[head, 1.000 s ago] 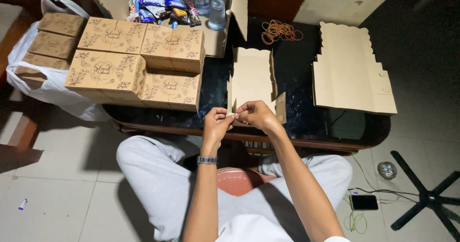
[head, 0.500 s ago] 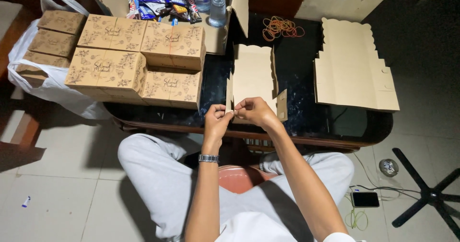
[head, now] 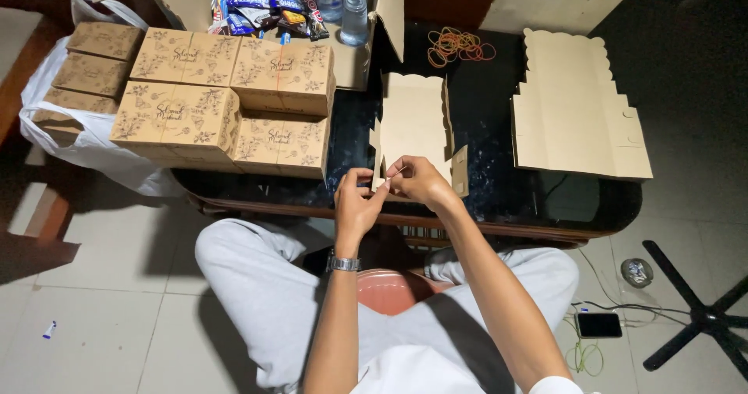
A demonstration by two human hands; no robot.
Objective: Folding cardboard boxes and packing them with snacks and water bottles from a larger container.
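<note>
A half-folded brown cardboard box [head: 414, 125] lies on the dark glass table [head: 499, 191] in front of me. My left hand [head: 358, 199] pinches its near left corner flap. Just to the right, my right hand [head: 417, 180] grips the same near edge, fingers closed on the card. Both hands meet at the box's front corner. A metal watch [head: 344, 264] is on my left wrist.
Several folded printed brown boxes [head: 226, 98] are stacked at the left. A stack of flat box blanks [head: 573, 109] lies at the right, orange rubber bands [head: 458, 45] behind. An open carton [head: 362, 43] holds snacks and water bottles. A phone [head: 598, 325] and cables lie on the floor.
The hands stay at the box's near corner with only small finger shifts. The view has shifted slightly.
</note>
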